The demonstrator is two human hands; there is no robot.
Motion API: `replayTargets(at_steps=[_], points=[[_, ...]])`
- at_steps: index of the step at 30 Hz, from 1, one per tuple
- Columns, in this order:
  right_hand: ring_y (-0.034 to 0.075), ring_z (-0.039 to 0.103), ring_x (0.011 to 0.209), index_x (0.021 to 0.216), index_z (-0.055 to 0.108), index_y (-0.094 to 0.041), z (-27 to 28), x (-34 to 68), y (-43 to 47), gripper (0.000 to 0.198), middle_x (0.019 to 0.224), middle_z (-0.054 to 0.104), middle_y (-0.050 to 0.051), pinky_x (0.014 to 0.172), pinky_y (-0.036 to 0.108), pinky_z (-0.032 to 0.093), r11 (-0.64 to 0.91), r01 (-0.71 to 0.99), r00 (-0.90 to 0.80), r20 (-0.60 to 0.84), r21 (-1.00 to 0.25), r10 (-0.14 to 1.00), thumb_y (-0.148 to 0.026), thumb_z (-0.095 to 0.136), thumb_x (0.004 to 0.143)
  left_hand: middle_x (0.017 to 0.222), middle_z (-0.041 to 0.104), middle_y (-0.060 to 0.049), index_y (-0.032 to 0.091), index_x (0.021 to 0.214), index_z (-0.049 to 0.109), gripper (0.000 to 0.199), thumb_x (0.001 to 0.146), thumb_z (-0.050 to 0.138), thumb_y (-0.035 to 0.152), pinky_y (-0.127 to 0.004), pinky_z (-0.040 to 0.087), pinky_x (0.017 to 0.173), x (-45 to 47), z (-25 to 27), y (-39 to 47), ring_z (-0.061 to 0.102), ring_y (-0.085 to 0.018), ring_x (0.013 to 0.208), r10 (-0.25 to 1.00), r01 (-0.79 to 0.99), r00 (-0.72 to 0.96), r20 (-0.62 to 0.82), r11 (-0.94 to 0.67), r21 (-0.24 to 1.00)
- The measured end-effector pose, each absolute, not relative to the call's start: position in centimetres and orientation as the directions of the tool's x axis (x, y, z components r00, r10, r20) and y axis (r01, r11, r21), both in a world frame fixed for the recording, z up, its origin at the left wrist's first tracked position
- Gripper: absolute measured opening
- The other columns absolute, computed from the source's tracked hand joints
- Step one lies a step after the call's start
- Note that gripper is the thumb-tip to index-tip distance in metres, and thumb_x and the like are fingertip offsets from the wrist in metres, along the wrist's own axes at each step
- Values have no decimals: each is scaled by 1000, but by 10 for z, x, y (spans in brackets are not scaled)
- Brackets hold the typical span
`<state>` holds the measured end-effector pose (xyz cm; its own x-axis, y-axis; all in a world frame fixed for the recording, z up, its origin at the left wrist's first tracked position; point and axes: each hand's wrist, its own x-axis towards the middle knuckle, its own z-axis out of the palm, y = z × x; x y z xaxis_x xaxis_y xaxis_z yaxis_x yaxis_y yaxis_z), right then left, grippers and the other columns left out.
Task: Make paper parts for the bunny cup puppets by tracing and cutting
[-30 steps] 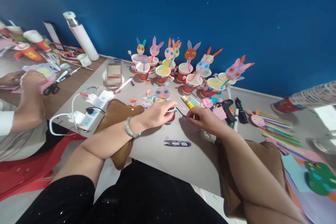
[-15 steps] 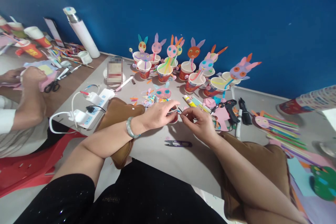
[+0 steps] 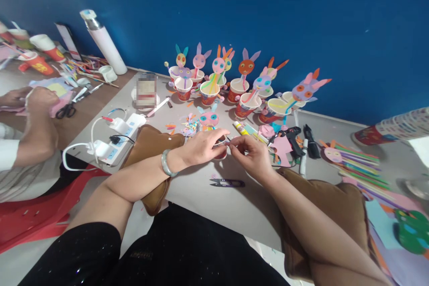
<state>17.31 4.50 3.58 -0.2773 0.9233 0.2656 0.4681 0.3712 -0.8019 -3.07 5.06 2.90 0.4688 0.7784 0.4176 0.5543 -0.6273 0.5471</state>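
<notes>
My left hand [image 3: 200,146], with a bangle at the wrist, is closed around a small red-and-white paper cup [image 3: 220,153], its rim partly covered by my fingers. A pink paper rabbit head [image 3: 209,119] with blue eyes and pale blue ears rises just behind that hand. At the cup's right side, my right hand [image 3: 252,154] has thumb and forefinger pinched together on something too small to make out. Dark thread snips [image 3: 228,183] lie on the table below both hands.
Several cups with paper rabbits, such as an orange one [image 3: 246,67], stand along the blue wall. Around me are a glue gun [image 3: 292,141], a power strip [image 3: 124,138], brown cushions [image 3: 330,208] and stacked cups [image 3: 392,128]. Another person's hand [image 3: 42,99] works at left.
My right hand's fingertips have shifted slightly left and up against the cup. More of the cup shows between my hands. My left hand stays nearly still.
</notes>
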Motion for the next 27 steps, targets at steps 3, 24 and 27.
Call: replayTargets(at_steps=[3, 24, 27], points=[[10, 50, 51, 77, 60, -22, 36, 173, 44, 16, 65, 64, 0, 50, 26, 40, 365, 474, -276, 258, -801, 926, -34, 63, 86, 103, 75, -7, 19, 124, 55, 31, 97, 64, 31, -28, 55, 74, -30, 29, 50, 73, -18, 89, 784, 560, 468, 408, -620, 550], [10, 45, 48, 77, 66, -21, 37, 169, 43, 21, 56, 58, -2, 48, 26, 35, 350, 524, -258, 247, -776, 934, -39, 62, 87, 94, 72, -5, 18, 118, 56, 22, 97, 54, 18, -27, 50, 70, -29, 37, 44, 69, -16, 82, 735, 545, 513, 443, -678, 493], [10, 43, 48, 74, 65, -21, 36, 170, 44, 22, 54, 56, -3, 48, 26, 34, 347, 541, -245, 251, -766, 936, -39, 61, 87, 89, 71, -3, 19, 117, 56, 22, 96, 53, 17, -27, 50, 70, -28, 38, 43, 67, -16, 80, 733, 543, 529, 428, -680, 492]])
